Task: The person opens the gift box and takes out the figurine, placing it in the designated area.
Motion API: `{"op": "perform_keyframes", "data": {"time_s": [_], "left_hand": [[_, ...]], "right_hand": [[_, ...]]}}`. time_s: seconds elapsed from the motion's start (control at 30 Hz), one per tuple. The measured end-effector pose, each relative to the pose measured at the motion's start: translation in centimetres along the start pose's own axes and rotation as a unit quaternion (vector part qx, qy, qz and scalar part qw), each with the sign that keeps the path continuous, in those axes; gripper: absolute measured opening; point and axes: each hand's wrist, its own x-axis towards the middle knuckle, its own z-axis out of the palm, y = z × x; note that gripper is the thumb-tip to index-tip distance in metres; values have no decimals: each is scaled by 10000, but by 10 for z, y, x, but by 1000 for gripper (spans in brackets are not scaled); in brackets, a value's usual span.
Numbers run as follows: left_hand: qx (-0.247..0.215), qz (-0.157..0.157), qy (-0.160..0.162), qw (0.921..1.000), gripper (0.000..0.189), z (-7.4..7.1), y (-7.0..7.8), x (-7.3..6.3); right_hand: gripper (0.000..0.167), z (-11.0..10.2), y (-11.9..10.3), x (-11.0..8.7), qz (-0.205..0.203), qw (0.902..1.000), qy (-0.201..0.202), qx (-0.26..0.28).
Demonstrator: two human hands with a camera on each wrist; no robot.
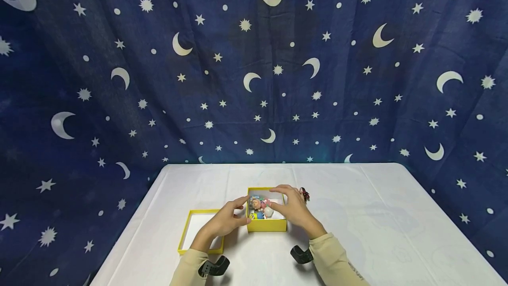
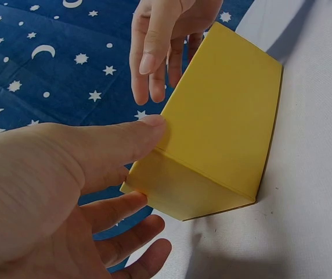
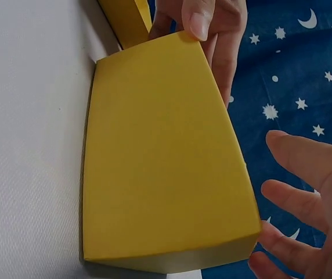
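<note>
A yellow open box [image 1: 267, 226] stands upright on the table, white inside. Several small toy figurines [image 1: 258, 204] lie in it, one of them yellow and blue [image 1: 256, 216]. At its left side is my left hand [image 1: 226, 220]; in the left wrist view that thumb touches the front edge near the corner [image 2: 172, 157] and fingertips meet the left wall. My right hand [image 1: 294, 208] is at the right side, thumb and forefinger spread over the opening. In the right wrist view its lower fingers touch the right wall, and nothing shows between them.
A yellow-edged box lid [image 1: 190, 231], white inside, lies on the table [image 1: 377, 233] left of the box, partly behind my left hand. Just beyond my right hand is a small figurine with dark red hair [image 1: 304, 194]. A blue moon-and-star curtain [image 1: 246, 114] hangs behind.
</note>
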Motion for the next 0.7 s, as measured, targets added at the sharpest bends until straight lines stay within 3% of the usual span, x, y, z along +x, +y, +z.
{"op": "perform_keyframes", "data": {"time_s": [0.33, 0.7], "left_hand": [[-4, -68, 28, 10000, 71, -2, 2, 3], [-18, -81, 11, 10000, 71, 0, -1, 1]], "right_hand": [[36, 0, 0, 2, -624, 9964, -519, -264], [29, 7, 1, 5, -712, 9887, -1294, -242]]}}
